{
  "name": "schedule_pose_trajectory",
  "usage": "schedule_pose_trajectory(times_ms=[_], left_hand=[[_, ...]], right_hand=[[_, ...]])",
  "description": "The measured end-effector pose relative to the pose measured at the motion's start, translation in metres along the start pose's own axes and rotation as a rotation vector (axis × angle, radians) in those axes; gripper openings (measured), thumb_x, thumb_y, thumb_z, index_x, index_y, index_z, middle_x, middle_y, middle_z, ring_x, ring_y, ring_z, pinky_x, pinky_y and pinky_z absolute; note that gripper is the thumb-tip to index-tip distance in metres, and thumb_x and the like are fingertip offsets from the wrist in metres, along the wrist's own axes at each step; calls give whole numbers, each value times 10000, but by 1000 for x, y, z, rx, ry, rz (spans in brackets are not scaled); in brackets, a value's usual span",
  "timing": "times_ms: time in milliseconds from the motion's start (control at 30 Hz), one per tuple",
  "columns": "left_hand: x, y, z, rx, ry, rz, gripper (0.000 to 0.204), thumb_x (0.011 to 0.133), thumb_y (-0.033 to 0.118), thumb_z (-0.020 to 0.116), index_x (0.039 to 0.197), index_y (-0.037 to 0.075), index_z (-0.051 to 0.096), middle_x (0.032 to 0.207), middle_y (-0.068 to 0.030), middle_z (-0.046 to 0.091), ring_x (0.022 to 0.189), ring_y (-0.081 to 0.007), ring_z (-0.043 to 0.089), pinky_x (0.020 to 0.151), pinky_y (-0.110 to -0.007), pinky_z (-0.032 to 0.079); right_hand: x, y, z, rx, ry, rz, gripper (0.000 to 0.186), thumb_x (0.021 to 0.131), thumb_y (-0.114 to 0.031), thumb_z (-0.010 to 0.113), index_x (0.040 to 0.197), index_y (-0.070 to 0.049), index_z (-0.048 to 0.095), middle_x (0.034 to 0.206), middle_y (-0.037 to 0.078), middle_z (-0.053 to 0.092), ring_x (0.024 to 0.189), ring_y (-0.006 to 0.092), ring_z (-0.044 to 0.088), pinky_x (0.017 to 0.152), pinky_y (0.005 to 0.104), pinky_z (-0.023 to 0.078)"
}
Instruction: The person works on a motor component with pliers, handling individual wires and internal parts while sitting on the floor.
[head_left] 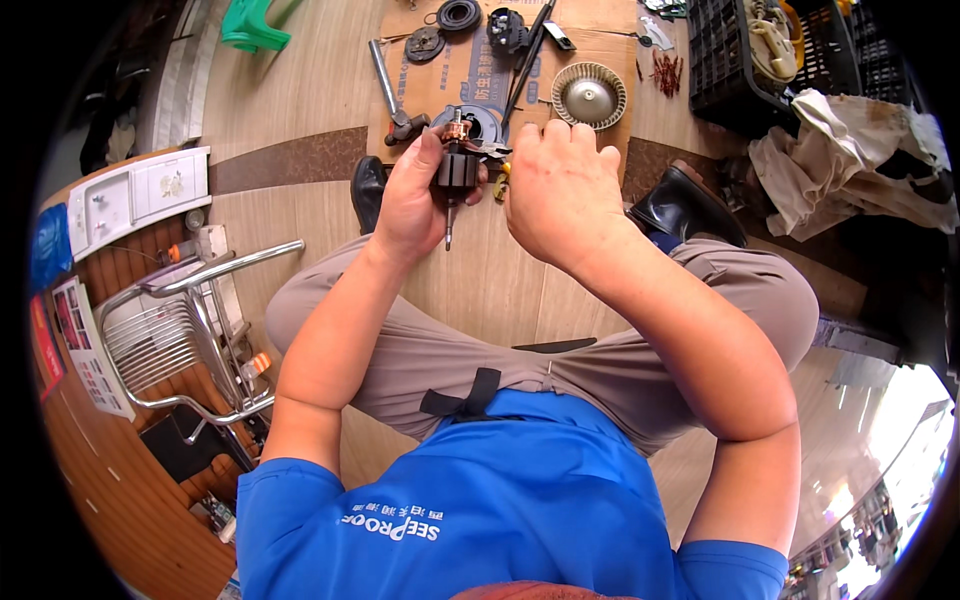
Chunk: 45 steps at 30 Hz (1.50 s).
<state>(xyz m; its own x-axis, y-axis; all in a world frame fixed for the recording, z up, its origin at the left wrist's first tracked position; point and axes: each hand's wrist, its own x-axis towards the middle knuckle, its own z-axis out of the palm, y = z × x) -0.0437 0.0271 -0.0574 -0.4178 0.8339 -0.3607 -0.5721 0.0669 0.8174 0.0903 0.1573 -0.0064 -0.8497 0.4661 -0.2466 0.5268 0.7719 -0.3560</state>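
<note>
My left hand (405,205) is wrapped round a motor armature (458,172), a dark ribbed core with copper windings at its upper end. Its thin shaft points down toward me. Closed over the handles of a pair of pliers (492,149), my right hand (568,190) is just to the right. The pliers' jaws are at the copper end of the armature; whether they grip a wire is too small to tell. Part of a yellow handle shows below the right hand. Behind the armature lies a round grey motor part (478,121), partly covered.
Cardboard (425,75) on the floor bears a hammer (381,68), a squirrel-cage fan wheel (590,96) and several motor parts. Reddish scraps (667,74) lie beside it. A black crate (712,65) and crumpled cloth (845,165) are at right, a metal rack (160,345) at left.
</note>
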Motion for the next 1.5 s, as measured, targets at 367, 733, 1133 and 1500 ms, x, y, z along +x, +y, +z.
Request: schedule_pose_trajectory(times_ms=[367,733,1133,1500], left_hand=[[1,8,6,-306,-16,-157,561,1019,523,361,1288,48,487,1023,-123,606,821,-232,616,577,-290,506],[-4,7,14,-337,27,-159,524,1013,498,399,1144,9,536,978,-133,652,782,-244,676,644,-337,567],[-7,12,23,-191,-6,-103,397,1007,424,484,1129,55,564,922,-105,652,674,-181,613,450,-238,456],[-11,20,23,-70,-18,26,429,1001,389,507,1275,62,457,950,-102,606,650,-167,585,446,-226,419]], right_hand=[[5,9,14,-176,394,-117,311,809,-218,615,1045,-16,609,977,97,569,966,263,516,834,489,384],[6,7,16,-294,505,-152,521,801,-360,641,1176,1,611,1033,115,565,1005,288,487,879,549,353],[8,6,25,-278,501,-155,263,779,-243,624,948,-42,636,776,74,564,746,250,549,612,402,401],[7,5,21,141,226,-130,120,807,-112,596,892,-27,594,825,161,641,771,337,663,694,446,549]])
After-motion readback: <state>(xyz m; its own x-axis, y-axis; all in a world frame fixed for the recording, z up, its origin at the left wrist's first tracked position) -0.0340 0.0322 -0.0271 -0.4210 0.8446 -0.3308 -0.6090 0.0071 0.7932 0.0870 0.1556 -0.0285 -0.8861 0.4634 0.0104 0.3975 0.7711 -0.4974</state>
